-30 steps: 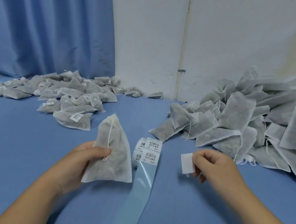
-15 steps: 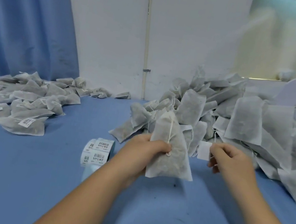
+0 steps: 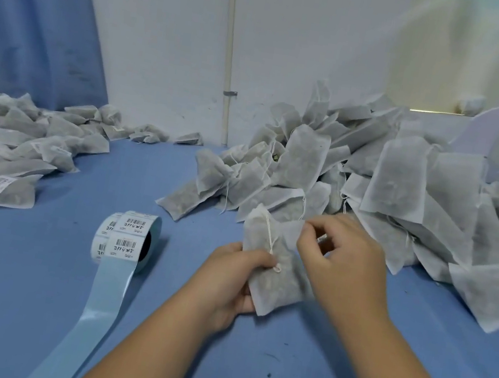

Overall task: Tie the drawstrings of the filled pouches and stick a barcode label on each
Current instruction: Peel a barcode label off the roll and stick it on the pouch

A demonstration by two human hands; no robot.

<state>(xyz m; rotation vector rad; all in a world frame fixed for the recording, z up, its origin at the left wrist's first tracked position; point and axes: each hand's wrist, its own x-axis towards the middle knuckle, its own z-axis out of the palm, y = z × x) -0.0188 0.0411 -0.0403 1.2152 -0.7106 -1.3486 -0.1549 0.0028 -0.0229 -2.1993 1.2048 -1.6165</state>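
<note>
My left hand [image 3: 236, 276] grips a filled grey pouch [image 3: 275, 278] by its left side, thumb on the front near the tied white drawstring [image 3: 271, 241]. The pouch is held just above the blue table. My right hand [image 3: 346, 263] is at the pouch's upper right corner with its fingers curled. They pinch a small white barcode label [image 3: 322, 238], which the fingers mostly hide. Whether the label touches the pouch I cannot tell.
A roll of barcode labels [image 3: 131, 235] stands left of my hands, its pale blue backing strip [image 3: 99, 305] trailing toward me. Labelled pouches [image 3: 19, 149] are heaped at the left. A big pile of unlabelled pouches [image 3: 389, 185] rises at the right, against the white wall.
My view swung right. My left hand carried the pouch from beside the roll toward the right pile. My right hand brought the label from apart up to the pouch's top right corner.
</note>
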